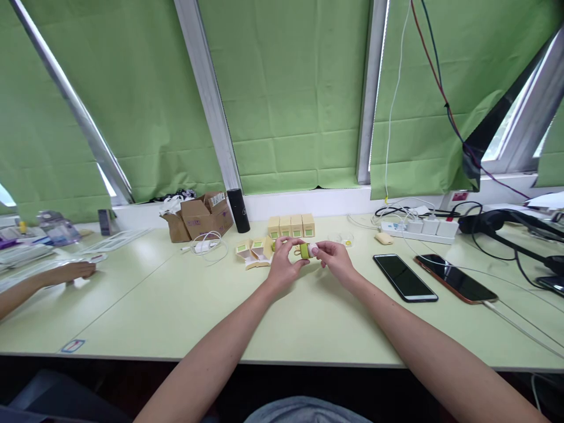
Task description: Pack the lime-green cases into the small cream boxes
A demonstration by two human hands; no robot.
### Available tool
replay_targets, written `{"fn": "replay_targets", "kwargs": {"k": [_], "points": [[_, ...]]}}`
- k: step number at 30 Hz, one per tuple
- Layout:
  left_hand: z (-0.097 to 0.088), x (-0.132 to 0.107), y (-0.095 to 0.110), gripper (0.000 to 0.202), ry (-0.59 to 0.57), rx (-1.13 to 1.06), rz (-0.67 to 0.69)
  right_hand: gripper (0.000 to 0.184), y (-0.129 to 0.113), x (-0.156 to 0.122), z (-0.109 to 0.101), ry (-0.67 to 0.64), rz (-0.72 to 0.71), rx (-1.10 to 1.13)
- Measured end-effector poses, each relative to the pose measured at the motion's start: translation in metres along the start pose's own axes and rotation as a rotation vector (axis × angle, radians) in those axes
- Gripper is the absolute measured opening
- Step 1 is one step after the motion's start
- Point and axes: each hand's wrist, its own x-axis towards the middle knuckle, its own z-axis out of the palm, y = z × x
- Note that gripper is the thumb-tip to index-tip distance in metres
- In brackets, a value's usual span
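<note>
In the middle of the table a small yellow-green piece with a white end (305,251) is held up between my two hands; its exact kind is too small to tell. My left hand (284,261) curls around its green side, thumb below and fingers above. With thumb and fingers, my right hand (333,258) pinches its white end. An opened small cardboard box (253,252) with folded flaps lies just left of my left hand. Behind my hands stand several small tan boxes (291,225) in a row. A clear plastic piece with a yellow spot (346,240) lies behind my right hand.
Two phones (405,278) lie at the right, near a white power strip (418,230) and loose cables. A brown carton (205,217), a black cylinder (238,210) and a white charger (205,246) stand at the back left. Another person's hand (73,272) rests at far left.
</note>
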Motion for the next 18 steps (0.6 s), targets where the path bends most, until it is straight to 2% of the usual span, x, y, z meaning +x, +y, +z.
{"fn": "replay_targets", "kwargs": {"k": [10,18], "points": [[0.0007,-0.0005,0.0023,0.046,0.006,-0.010,-0.012,0.055,0.0031,-0.0002,0.0013,0.007,-0.019,-0.041],[0.0013,-0.0003,0.0011,0.044,0.007,-0.020,-0.002,0.051,0.0072,-0.0022,0.0033,0.034,-0.051,-0.114]]}}
